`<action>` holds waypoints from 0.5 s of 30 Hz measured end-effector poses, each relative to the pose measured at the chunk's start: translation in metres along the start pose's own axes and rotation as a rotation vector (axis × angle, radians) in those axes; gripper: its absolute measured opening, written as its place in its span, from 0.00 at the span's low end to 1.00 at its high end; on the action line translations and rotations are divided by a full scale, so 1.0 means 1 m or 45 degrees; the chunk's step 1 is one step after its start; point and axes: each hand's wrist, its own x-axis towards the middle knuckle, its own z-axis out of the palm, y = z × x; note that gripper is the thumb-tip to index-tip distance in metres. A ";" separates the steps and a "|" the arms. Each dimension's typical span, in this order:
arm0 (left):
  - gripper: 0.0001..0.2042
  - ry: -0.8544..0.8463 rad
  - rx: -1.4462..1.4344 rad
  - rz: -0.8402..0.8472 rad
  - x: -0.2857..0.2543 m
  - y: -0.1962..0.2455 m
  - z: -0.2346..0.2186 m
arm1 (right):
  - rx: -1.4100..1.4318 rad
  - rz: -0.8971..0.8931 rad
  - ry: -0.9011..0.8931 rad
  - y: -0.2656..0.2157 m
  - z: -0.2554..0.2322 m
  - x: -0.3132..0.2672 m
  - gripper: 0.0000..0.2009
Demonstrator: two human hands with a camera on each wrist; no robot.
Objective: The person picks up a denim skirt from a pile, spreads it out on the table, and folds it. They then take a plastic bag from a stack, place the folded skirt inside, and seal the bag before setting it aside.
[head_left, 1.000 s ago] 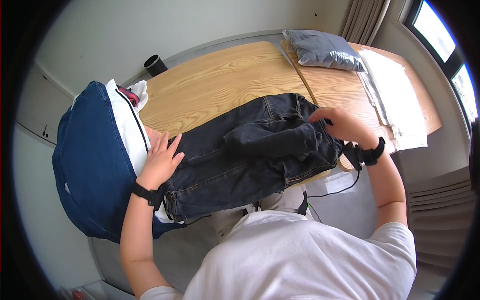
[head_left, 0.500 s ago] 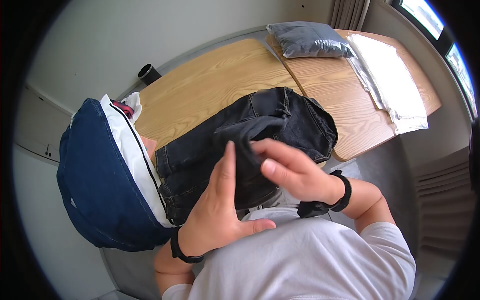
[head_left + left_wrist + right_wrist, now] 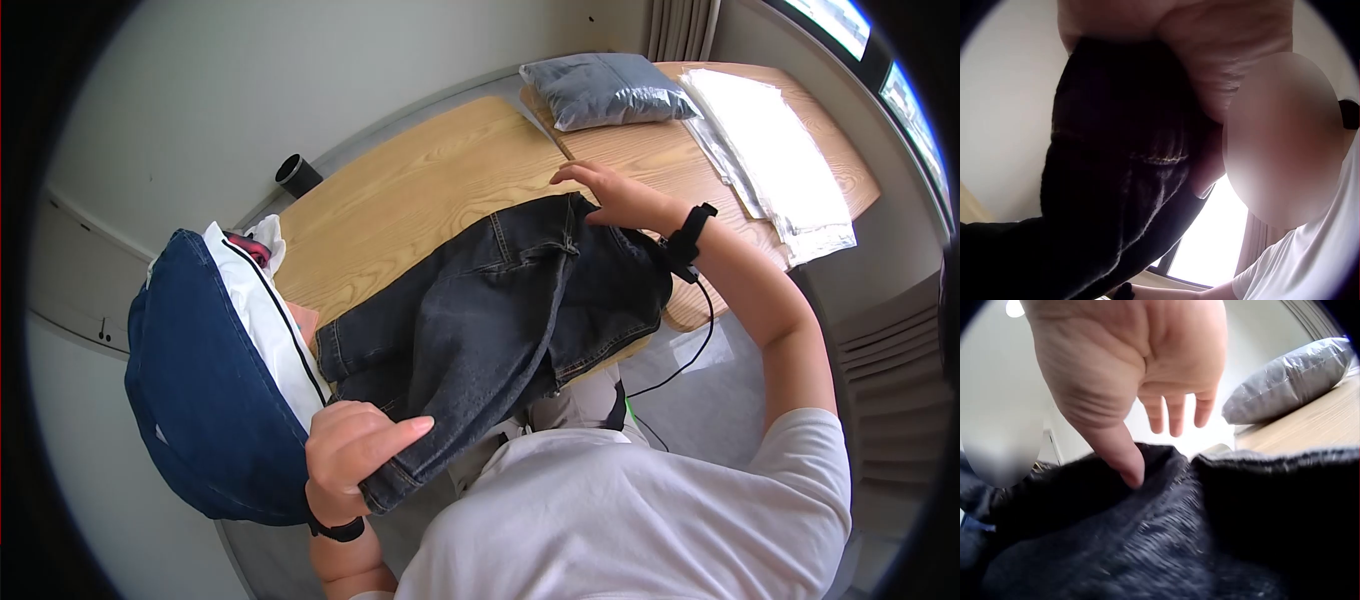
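A pair of black jeans (image 3: 480, 330) with tan stitching lies across the wooden table, one leg pulled toward the person's body. My left hand (image 3: 352, 450) grips the hem end of that leg at the near left, thumb lying over the cloth. From below, the left wrist view shows the dark leg (image 3: 1122, 125) between palm and thumb. At the far right end of the jeans is my right hand (image 3: 625, 198), its fingers loosely extended above the cloth. In the right wrist view its thumb (image 3: 1124, 464) overlaps the dark denim (image 3: 1147, 531) and the other fingers hang free.
A blue denim garment (image 3: 220, 390) and a white cloth with black trim (image 3: 270, 315) are heaped at the left. Grey cloth in a clear bag (image 3: 610, 90) and white plastic sheets (image 3: 775, 150) lie on the far right table (image 3: 700, 180). A black bin (image 3: 298, 175) stands behind.
Both hands came together over the middle of the jeans, then spread apart. The left hand has drawn the upper leg toward the near left; the right has moved to the far right end.
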 end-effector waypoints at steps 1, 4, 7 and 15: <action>0.15 -0.027 -0.035 0.013 -0.002 -0.001 -0.002 | 0.009 -0.004 -0.068 0.004 0.004 0.003 0.30; 0.15 -0.086 -0.100 0.015 -0.005 -0.003 -0.005 | -0.019 -0.164 -0.149 0.011 0.012 0.014 0.27; 0.16 -0.215 -0.223 -0.032 -0.008 -0.006 -0.009 | 0.097 -0.161 -0.259 0.026 0.014 0.020 0.21; 0.14 0.052 -0.517 -1.218 -0.066 -0.055 -0.049 | 0.270 0.204 -0.556 0.048 0.012 0.010 0.17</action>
